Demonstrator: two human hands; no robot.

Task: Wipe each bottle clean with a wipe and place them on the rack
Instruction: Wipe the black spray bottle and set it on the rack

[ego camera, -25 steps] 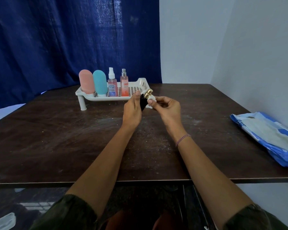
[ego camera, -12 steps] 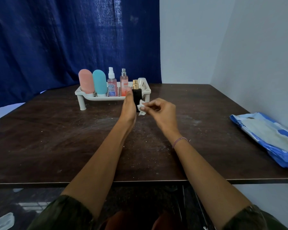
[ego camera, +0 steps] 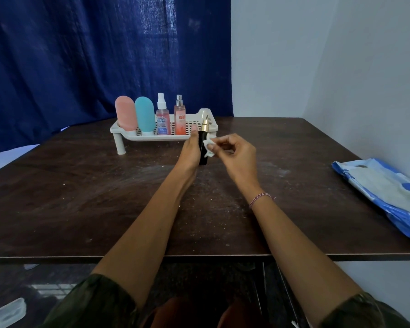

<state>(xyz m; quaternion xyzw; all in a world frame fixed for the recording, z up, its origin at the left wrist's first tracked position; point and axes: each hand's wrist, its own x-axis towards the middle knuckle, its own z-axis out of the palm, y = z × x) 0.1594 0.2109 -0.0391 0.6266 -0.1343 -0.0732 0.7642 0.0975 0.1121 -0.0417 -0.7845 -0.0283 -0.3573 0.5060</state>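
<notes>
My left hand (ego camera: 190, 150) holds a small black bottle (ego camera: 203, 147) with a gold cap upright above the table, just in front of the white rack (ego camera: 149, 137). My right hand (ego camera: 234, 152) pinches a crumpled white wipe (ego camera: 209, 147) against the bottle's right side. On the rack stand a pink bottle (ego camera: 126, 113), a teal bottle (ego camera: 144, 116), a clear spray bottle with pink liquid (ego camera: 162, 119) and an orange spray bottle (ego camera: 179, 118). The rack's right end is bare.
A blue and white wipes pack (ego camera: 384, 192) lies at the table's right edge by the wall. The dark wooden table (ego camera: 81, 197) is dusty. A blue curtain hangs behind the rack. A clear plastic lid (ego camera: 6, 312) lies on the floor at lower left.
The black bottle went from tilted to upright in my left hand. My right hand with the wipe moved from the cap down to the bottle's side.
</notes>
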